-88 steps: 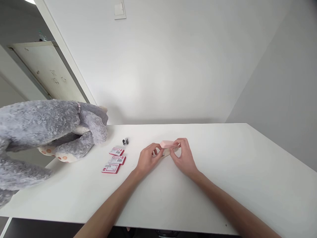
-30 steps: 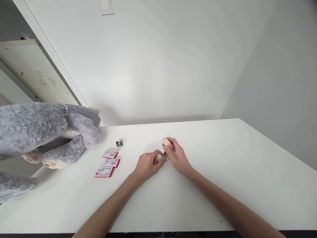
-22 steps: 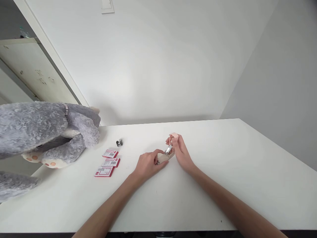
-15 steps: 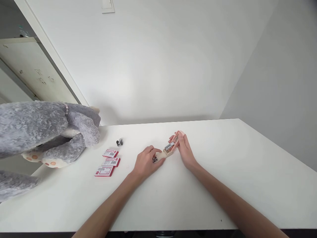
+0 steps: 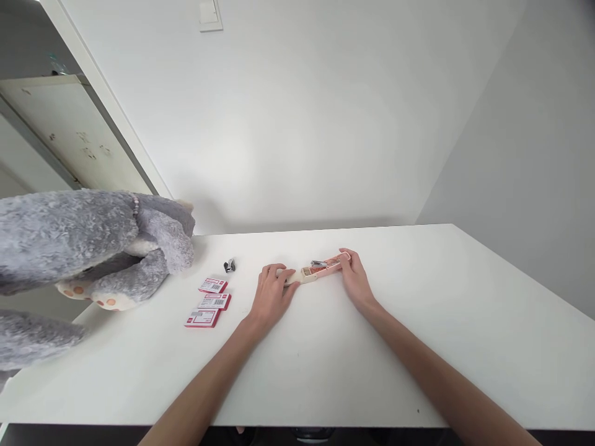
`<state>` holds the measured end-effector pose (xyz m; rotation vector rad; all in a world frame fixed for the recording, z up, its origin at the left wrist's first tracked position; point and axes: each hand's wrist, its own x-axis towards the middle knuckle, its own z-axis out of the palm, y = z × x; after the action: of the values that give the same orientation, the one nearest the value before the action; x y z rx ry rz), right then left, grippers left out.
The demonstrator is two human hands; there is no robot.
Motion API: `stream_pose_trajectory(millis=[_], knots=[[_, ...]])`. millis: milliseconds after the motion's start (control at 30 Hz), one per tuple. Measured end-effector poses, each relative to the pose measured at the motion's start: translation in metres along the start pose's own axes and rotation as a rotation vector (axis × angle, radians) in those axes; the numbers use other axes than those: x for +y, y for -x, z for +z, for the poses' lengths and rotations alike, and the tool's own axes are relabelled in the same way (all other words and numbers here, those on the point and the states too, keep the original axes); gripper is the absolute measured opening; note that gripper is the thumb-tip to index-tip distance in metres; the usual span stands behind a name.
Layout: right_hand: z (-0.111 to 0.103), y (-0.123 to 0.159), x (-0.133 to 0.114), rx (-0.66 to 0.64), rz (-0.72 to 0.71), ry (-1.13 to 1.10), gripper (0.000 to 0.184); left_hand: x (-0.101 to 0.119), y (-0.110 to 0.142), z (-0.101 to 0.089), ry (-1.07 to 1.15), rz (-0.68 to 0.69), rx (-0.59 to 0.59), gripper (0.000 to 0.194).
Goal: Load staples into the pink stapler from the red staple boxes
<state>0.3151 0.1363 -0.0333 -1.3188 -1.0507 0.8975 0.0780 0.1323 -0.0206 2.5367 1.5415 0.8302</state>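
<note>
A stapler [image 5: 325, 271], pink at one end and cream at the other, lies opened out over the white table, its metal inner part showing in the middle. My left hand [image 5: 271, 296] is closed on the cream end, fingers and thumb on either side. At the pink end, my right hand [image 5: 357, 284] grips with the thumb on the near side and fingers behind. Part of each end is hidden by the hands.
Left of my left hand lie several small red-and-white boxes [image 5: 214, 301] and a small black-and-silver staple remover [image 5: 229, 266]. A large grey plush toy [image 5: 88, 235] takes up the left side. The white table [image 5: 441, 322] meets a pale wall behind.
The stapler has turned to lie flatter and more level across the table. My right hand has shifted slightly right with the pink end, and the view has moved a little.
</note>
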Motion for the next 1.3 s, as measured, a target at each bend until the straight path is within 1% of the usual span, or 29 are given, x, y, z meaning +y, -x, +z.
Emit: stream_pose_trajectory(millis=[100,233,400,667,767,867,967,1033,1100,1167,1233,1300], knots=[[0.0,0.003,-0.002,0.028,-0.064,0.076,0.037,0.0,0.0,0.0,0.003,-0.012,0.007,0.031],[0.0,0.001,0.004,0.088,-0.119,0.179,0.037,0.001,0.001,-0.002,-0.007,-0.014,0.02,0.032],[0.0,-0.001,0.011,0.059,-0.15,0.319,0.038,0.005,0.001,-0.005,-0.039,0.015,0.045,0.032],[0.0,0.002,0.014,0.063,-0.194,0.364,0.036,0.008,0.002,-0.008,-0.067,0.029,0.061,0.034],[0.001,0.008,0.007,0.099,-0.272,0.388,0.032,0.011,0.002,-0.011,-0.081,0.013,0.101,0.038],[0.003,0.018,-0.005,0.084,-0.362,0.342,0.029,0.007,-0.002,-0.016,-0.162,-0.071,0.216,0.042],[0.006,0.03,-0.017,0.029,-0.425,0.277,0.027,-0.007,-0.006,-0.023,-0.306,-0.231,0.353,0.046],[0.008,0.037,-0.021,0.001,-0.491,0.274,0.023,-0.019,-0.007,-0.026,-0.396,-0.332,0.388,0.051],[0.011,0.042,-0.023,-0.029,-0.538,0.272,0.021,-0.028,-0.005,-0.027,-0.458,-0.418,0.362,0.056],[0.012,0.044,-0.023,-0.052,-0.538,0.259,0.021,-0.032,-0.002,-0.025,-0.496,-0.487,0.299,0.061],[0.013,0.045,-0.022,-0.056,-0.522,0.251,0.021,-0.031,0.001,-0.022,-0.508,-0.525,0.234,0.065],[0.013,0.044,-0.021,-0.045,-0.521,0.253,0.021,-0.026,0.003,-0.018,-0.49,-0.522,0.192,0.067]])
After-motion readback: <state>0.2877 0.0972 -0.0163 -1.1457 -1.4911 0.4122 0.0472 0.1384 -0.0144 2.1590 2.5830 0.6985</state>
